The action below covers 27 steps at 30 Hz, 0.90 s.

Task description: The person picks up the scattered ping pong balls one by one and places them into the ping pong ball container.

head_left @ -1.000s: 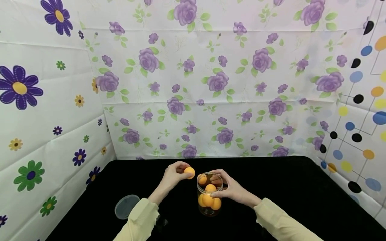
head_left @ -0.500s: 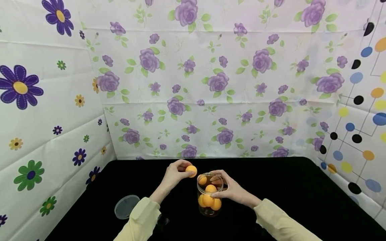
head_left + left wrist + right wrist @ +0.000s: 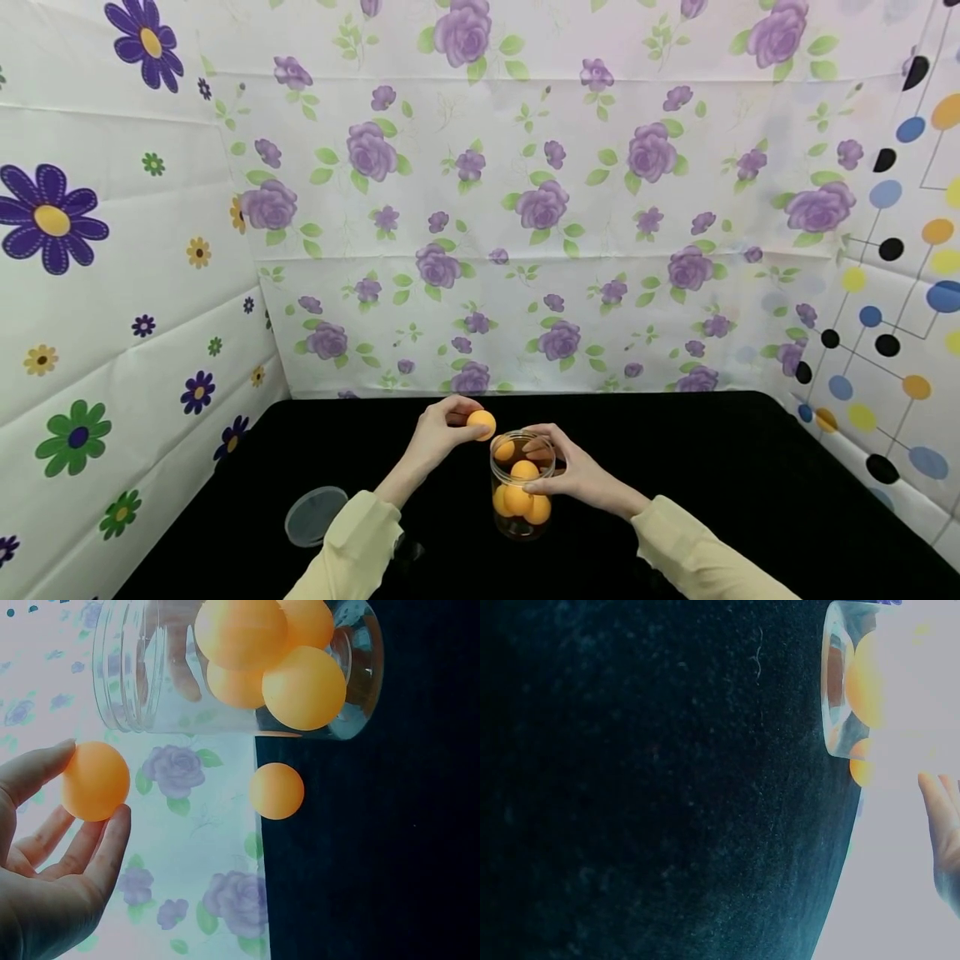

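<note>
My left hand (image 3: 437, 435) pinches an orange ping-pong ball (image 3: 482, 424) between thumb and fingertips, just left of and above the jar's mouth. The clear jar (image 3: 519, 527) stands upright and lidless on the black table, with several orange balls (image 3: 517, 499) inside. My right hand (image 3: 581, 477) holds the jar near its rim, thumb in front and fingers round the far side. The left wrist view shows another loose ball (image 3: 277, 791) outside the jar on the table. In the right wrist view, glare washes out much of the jar (image 3: 840, 739).
A round translucent lid (image 3: 316, 516) lies on the black tabletop (image 3: 675, 467), left of the left forearm. Flowered cloth (image 3: 480, 208) hangs behind the table, with patterned sheets at both sides.
My left hand has carried its ball a little to the right and slightly up, closer to the jar's mouth. The right hand and jar have stayed in place.
</note>
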{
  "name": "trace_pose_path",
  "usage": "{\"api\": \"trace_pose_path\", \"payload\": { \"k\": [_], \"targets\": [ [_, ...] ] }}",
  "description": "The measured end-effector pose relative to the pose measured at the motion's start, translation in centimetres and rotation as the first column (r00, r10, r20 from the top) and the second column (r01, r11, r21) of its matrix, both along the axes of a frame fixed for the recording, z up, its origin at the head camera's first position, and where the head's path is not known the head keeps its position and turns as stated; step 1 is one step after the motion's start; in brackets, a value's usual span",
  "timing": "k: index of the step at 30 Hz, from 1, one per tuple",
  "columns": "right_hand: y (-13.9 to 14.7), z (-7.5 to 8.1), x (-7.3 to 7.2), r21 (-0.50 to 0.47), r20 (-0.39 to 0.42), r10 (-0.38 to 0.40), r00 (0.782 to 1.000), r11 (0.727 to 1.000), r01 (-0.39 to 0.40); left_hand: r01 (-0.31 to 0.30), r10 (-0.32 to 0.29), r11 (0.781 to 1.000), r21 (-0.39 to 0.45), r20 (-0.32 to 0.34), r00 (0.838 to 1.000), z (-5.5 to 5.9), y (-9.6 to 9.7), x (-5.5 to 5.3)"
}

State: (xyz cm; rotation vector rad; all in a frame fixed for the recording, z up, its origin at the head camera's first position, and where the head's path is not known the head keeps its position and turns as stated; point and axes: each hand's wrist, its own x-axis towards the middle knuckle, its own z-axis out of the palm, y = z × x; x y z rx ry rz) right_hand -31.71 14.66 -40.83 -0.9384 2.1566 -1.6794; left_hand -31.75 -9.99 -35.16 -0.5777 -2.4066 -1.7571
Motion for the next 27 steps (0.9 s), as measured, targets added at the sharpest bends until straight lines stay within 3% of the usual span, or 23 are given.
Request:
{"api": "trace_pose_path", "payload": {
  "k": [6, 13, 22, 27],
  "targets": [
    [0.0, -0.9, -0.6, -0.001, -0.024, -0.013, 1.0, 1.0, 0.013, 0.007, -0.007, 1.0, -0.02, -0.024, 1.0, 2.3, 0.7, 2.3],
    [0.0, -0.9, -0.6, 0.004, -0.026, -0.018, 0.999, 1.0, 0.018, 0.014, -0.015, 1.0, -0.024, -0.029, 0.999, 0.1, 0.6, -0.1],
    [0.1, -1.0, -0.7, -0.002, -0.014, -0.024, 1.0, 1.0, 0.024, 0.066, -0.067, 0.997, -0.045, -0.023, 0.998, 0.5, 1.3, 0.3],
    [-0.1, -0.8, -0.6, 0.019, -0.011, -0.045, 0.999, 0.999, 0.045, 0.149, -0.149, 0.989, 0.001, 0.005, 0.989, 2.2, 1.9, 2.0]
  ]
}}
